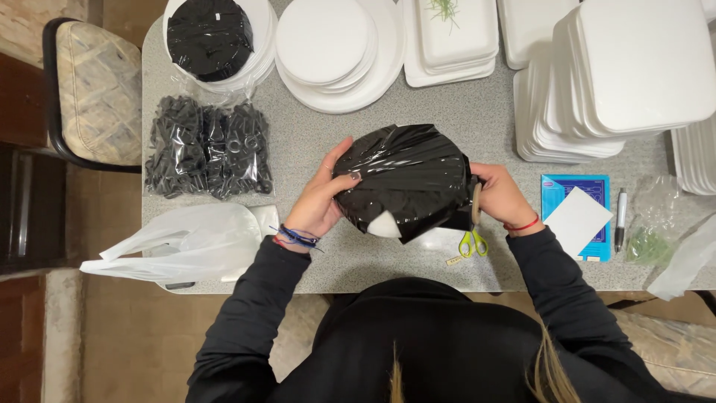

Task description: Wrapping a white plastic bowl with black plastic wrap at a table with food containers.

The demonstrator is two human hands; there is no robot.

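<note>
Both of my hands hold a round white disc wrapped in shiny black film (410, 179) above the grey speckled table (477, 119). My left hand (322, 195) grips its left edge with fingers pressed on the film. My right hand (500, 195) clasps its right edge. A bare white patch of the disc (385, 226) shows at the lower edge where the film does not cover it. Yellow-handled scissors (472, 242) lie on the table just under the disc, near my right wrist.
Stacks of white foam discs (328, 37) and trays (634, 67) fill the far side. A black-wrapped disc (209, 37) tops one stack. A bag of black plastic parts (207, 149), a white plastic bag (186, 242), a blue booklet (578, 194), white card (578, 220), pen (620, 218), chair (93, 89).
</note>
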